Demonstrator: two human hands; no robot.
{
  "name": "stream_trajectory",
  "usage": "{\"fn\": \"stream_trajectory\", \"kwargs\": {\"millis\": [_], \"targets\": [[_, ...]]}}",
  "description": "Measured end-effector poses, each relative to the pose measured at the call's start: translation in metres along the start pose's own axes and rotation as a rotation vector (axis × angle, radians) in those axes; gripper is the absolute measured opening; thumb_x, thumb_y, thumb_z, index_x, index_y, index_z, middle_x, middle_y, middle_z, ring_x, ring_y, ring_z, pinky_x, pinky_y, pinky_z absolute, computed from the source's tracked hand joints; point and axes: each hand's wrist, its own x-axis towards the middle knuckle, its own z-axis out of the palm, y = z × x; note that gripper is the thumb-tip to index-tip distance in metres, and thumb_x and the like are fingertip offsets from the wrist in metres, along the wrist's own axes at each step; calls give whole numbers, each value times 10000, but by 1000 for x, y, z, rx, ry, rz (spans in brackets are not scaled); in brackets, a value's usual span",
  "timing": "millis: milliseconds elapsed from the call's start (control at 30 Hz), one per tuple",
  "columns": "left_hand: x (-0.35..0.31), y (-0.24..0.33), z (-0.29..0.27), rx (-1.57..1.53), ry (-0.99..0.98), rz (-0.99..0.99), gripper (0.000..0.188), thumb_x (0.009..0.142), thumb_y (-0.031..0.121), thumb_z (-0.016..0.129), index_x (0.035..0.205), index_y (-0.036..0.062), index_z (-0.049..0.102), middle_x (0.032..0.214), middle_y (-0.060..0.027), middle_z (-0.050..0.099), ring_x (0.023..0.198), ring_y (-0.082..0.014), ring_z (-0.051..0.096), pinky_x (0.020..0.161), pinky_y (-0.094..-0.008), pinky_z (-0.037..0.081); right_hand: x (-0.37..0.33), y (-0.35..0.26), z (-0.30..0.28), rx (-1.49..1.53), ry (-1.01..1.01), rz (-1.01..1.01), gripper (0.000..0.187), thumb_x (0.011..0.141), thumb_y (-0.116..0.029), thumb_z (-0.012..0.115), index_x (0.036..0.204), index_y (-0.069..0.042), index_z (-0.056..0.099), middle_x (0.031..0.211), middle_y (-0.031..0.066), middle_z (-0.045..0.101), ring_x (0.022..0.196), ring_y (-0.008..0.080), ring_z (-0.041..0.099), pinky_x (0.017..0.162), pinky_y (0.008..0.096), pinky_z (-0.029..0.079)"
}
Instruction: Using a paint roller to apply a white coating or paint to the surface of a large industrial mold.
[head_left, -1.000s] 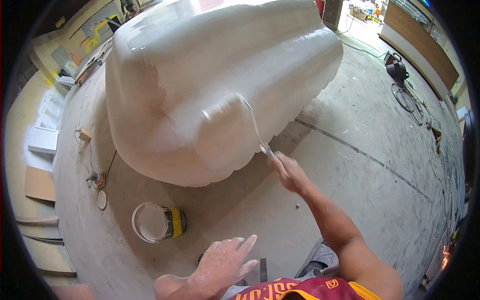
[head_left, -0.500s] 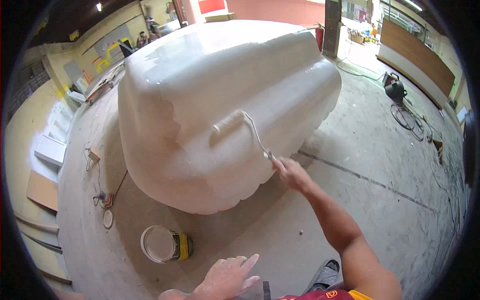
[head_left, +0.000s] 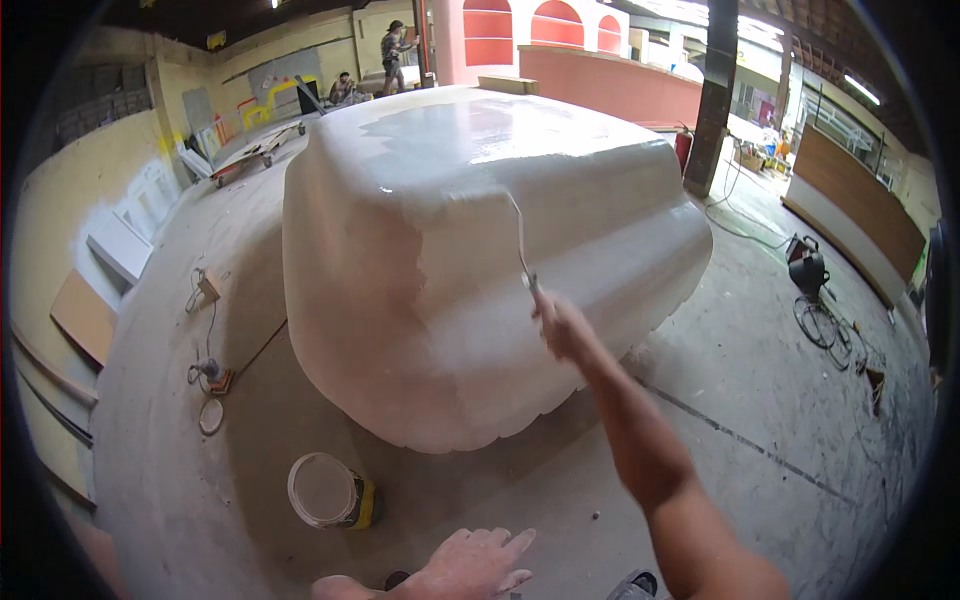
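My right hand [head_left: 562, 325] is closed around the handle of a paint roller [head_left: 521, 240]. The roller's pale sleeve rests against the upper side of a large, rounded whitish form [head_left: 480, 330], just below its glossy top. Whiter coating covers the middle and right of that side; a duller beige patch with a ragged edge shows on the left. Low in the view my left hand [head_left: 470, 565] hangs with fingers stretched out, holding nothing, with whitish smears on its skin. To its left stands a round bucket [head_left: 322, 490] with a pale top and a yellow and dark side.
A small power tool [head_left: 212, 375] and its cord lie on the floor at left, beside a round lid [head_left: 210, 416]. White and brown panels [head_left: 85, 317] lean on the left wall. A black machine [head_left: 806, 265] with coiled hose sits at right. Two people [head_left: 393, 58] are far back.
The roller and my right hand have moved up the form's side, toward its top edge. The view has tilted up, showing more of the background. My left hand stays low and stretched out.
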Motion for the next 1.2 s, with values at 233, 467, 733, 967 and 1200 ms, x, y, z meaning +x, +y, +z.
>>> {"fn": "stream_trajectory", "kwargs": {"millis": [233, 467, 733, 967, 1200], "targets": [[-19, -18, -6, -17, 75, 13, 577, 969, 347, 675, 1440, 44, 539, 1163, -192, 678, 1060, -362, 670, 930, -472, 523, -169, 48, 30, -204, 38, 205, 477, 1114, -422, 429, 973, -8, 620, 858, 148, 613, 814, 248, 580, 805, 418, 497], [-23, -32, -13, -48, 162, 47, 595, 969, 361, 672, 1461, 63, 524, 1180, -193, 678, 1113, -359, 660, 942, -472, 519, -84, 12, 83, -503, 140, -244, 361, 1105, -354, 436, 1160, -26, 578, 984, 308, 670, 957, 547, 630, 817, 611, 469], [-8, -63, -9, -29, 10, -89, 640, 1000, 408, 646, 1519, 80, 461, 1334, -194, 644, 1240, -378, 619, 1032, -501, 480, 104, -158, 79, -258, -68, -208, 300, 1051, -178, 522, 1350, -201, 512, 814, 147, 652, 682, 283, 659, 605, 456, 522], [6, -86, -9, -77, 0, -46, 599, 1012, 407, 633, 1489, 78, 484, 1280, -206, 650, 1190, -378, 637, 995, -502, 497, 76, -193, 63, -541, -74, -213, 340, 1006, -172, 473, 1328, -63, 446, 992, 302, 698, 858, 509, 669, 746, 591, 508], [12, -97, -19, -91, 28, -14, 611, 987, 426, 651, 1472, 85, 505, 1223, -193, 675, 1118, -370, 671, 953, -507, 517, -71, -137, 40, -558, 129, -244, 350, 985, -112, 558, 1332, -123, 509, 917, 314, 664, 938, 552, 637, 799, 603, 480]]}}
